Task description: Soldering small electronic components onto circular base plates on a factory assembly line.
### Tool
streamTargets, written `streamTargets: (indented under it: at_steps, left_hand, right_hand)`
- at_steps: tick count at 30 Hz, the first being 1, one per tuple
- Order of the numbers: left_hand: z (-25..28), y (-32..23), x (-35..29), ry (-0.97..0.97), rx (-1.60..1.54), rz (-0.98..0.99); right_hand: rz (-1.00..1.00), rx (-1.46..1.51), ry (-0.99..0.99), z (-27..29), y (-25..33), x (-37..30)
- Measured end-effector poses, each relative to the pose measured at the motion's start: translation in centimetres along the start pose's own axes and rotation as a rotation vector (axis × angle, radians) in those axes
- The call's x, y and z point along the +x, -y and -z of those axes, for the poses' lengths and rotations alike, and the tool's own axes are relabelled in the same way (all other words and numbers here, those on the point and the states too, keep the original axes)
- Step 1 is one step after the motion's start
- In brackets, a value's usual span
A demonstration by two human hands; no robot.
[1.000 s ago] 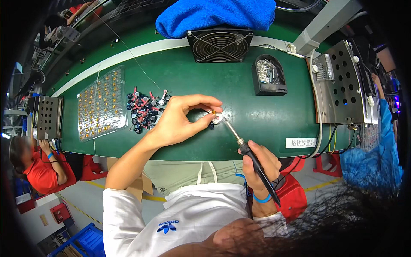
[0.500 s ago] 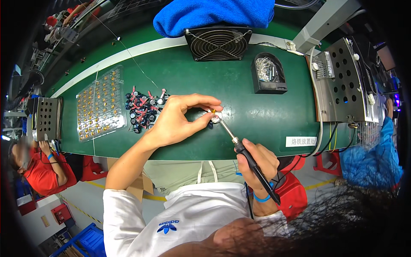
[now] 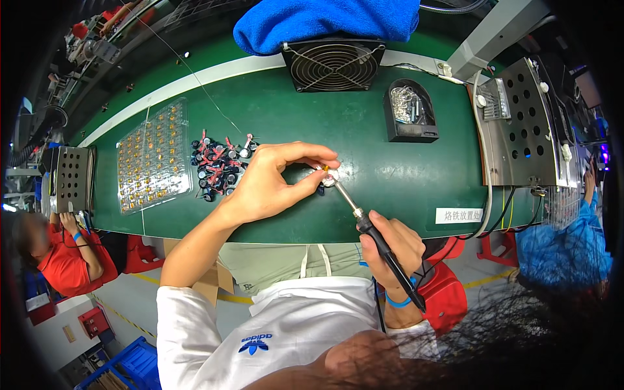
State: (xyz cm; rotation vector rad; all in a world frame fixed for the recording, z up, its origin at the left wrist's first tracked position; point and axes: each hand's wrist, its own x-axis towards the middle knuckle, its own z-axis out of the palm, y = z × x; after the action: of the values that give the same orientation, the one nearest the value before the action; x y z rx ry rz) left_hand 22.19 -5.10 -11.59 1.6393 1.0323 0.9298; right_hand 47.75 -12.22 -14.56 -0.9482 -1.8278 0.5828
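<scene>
My left hand reaches over the green workbench with thumb and forefinger pinched on a tiny yellow part. Just by those fingertips is a small round whitish piece; its details are too small to make out. A soldering iron with a black handle and metal shaft is gripped in my right hand. It slants up to the left, its tip at the whitish piece beside the left fingertips. Left of my left hand lies a pile of small black round components with red wires.
A clear plastic tray of small gold-coloured parts lies at the left. At the back stands a black fan under a blue towel. A black bin holds metal pieces. Perforated metal boxes flank the bench; a co-worker in red sits left.
Both hands hold nearly the same pose. The picture has shifted very slightly, while the iron's tip stays at the small piece by my left fingertips.
</scene>
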Motion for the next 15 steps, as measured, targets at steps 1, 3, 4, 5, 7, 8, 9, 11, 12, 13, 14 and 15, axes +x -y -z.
streamTargets:
  at_steps: [1,3,4,5,7,8,9,11,12,13,14,15]
  left_hand:
    - [0.0,0.1,-0.1,-0.002,-0.003,0.004]
    - [0.1,0.1,0.1,-0.001,0.002,0.002]
    - [0.1,0.2,0.0,0.0,0.004,-0.001]
    - [0.2,0.2,0.0,-0.002,0.007,0.0]
    - [0.8,0.0,-0.2,-0.02,0.01,-0.004]
    - [0.9,-0.3,-0.5,-0.028,0.021,-0.019]
    - [0.8,-0.5,-0.7,-0.041,0.037,-0.036]
    - [1.2,-0.8,-0.5,-0.031,0.165,-0.123]
    - [1.1,-0.9,-0.3,0.004,0.176,-0.146]
    - [0.9,-0.8,-0.2,0.01,0.205,-0.266]
    - [1.1,-0.9,-0.3,0.013,0.225,-0.353]
    - [1.1,-0.9,-0.8,0.02,0.225,-0.374]
  right_hand:
    - [-0.001,0.02,0.002,0.0,0.0,0.0]
    - [-0.001,0.041,0.002,-0.1,-0.1,0.2]
    - [0.006,0.034,-0.013,-0.1,-0.2,0.0]
    - [0.015,0.029,-0.029,-0.2,-0.4,-0.1]
    - [0.024,0.012,-0.025,-0.4,-0.4,-0.1]
    - [0.035,-0.007,-0.022,-0.5,-0.2,0.0]
    - [0.011,-0.004,-0.054,-0.3,0.2,-0.1]
    - [-0.206,0.081,-0.085,-0.4,0.7,-0.6]
    - [-0.159,-0.006,-0.164,-0.3,0.6,0.3]
    - [-0.217,-0.084,-0.192,0.4,0.6,1.0]
    - [-0.204,-0.245,-0.16,1.0,0.1,2.4]
    - [-0.128,-0.411,-0.128,1.0,-0.4,4.1]
